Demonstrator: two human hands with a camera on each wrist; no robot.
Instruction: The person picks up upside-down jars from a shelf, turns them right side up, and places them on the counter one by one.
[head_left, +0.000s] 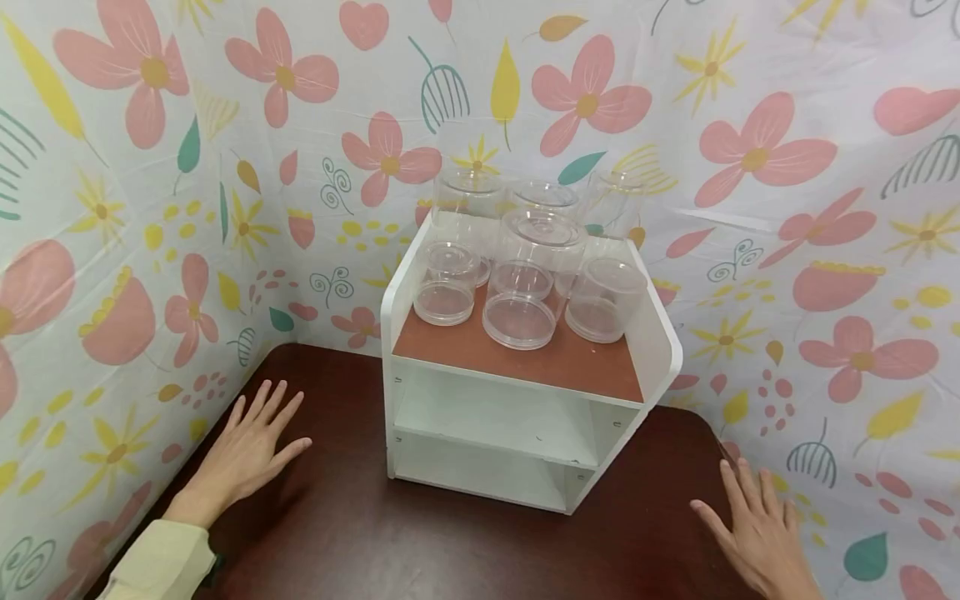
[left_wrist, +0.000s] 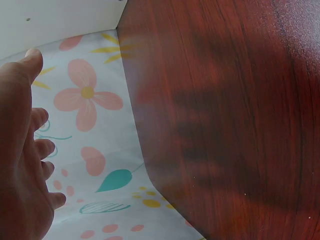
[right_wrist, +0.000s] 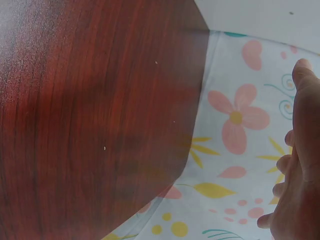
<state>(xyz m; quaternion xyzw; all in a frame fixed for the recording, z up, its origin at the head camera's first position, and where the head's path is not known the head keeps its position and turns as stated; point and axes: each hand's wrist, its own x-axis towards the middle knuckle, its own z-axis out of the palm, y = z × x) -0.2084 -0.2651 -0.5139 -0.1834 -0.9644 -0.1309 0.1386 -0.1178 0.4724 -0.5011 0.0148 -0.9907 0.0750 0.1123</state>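
Note:
My left hand [head_left: 253, 446] is spread with straight fingers over the left side of the dark wooden table [head_left: 360, 533], holding nothing. Its shadow falls on the tabletop in the left wrist view. At the right edge of the table, my right hand [head_left: 759, 529] is likewise spread and holds nothing. Between the hands, well apart from both, stands a small white shelf unit [head_left: 487, 417] with a brown top board [head_left: 465, 350]. Several clear plastic jars [head_left: 517, 321] stand upright on that board, in a front group and a back group. The jars behind are partly hidden by those in front.
Two lower compartments [head_left: 495, 421] of the shelf unit face me. White cloth [head_left: 315, 167] printed with flowers and leaves hangs around the back and both sides, close to the table edges. The unit's raised side panels [head_left: 660, 358] flank the jars.

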